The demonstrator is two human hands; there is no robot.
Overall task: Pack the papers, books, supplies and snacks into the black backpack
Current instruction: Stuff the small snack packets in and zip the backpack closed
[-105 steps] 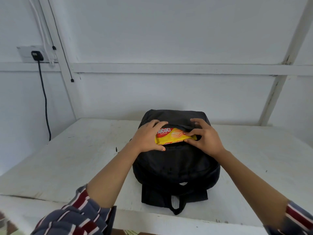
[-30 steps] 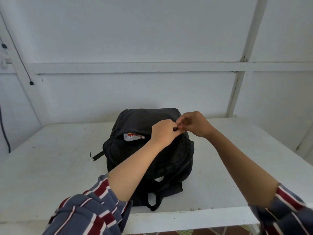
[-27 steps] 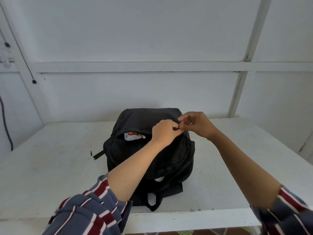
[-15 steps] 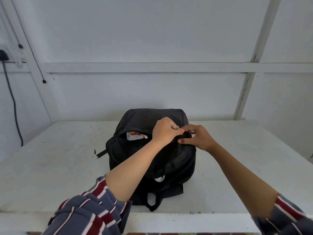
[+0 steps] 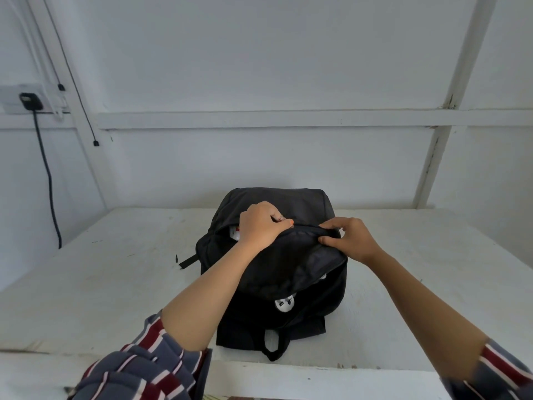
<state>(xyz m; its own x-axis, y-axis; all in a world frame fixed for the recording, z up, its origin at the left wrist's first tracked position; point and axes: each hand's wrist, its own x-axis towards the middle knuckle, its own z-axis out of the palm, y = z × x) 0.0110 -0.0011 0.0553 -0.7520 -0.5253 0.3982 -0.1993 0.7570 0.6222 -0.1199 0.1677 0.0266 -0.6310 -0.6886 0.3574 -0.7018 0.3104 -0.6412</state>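
The black backpack (image 5: pixel 291 272) lies on the white table (image 5: pixel 109 272), its carry loop toward me. My left hand (image 5: pixel 261 225) is curled over the front pocket's zip line, fingertips pinched near the middle; the zip pull itself is hidden. My right hand (image 5: pixel 350 239) pinches the pocket's fabric edge at the right end. A white and red snack wrapper (image 5: pixel 234 232) peeks out of the pocket gap just left of my left hand. The rest of the packed items are hidden inside.
A black strap end (image 5: pixel 187 260) sticks out on the backpack's left. A white wall with beams stands close behind the table. A plug and black cable (image 5: pixel 43 157) hang from a socket at the far left. The table's front edge is near my sleeves.
The yellow wafer pack went into the front pocket. My left hand has since slid leftward along the zip line from the right corner, covering most of the wrapper, while my right hand keeps holding the right end.
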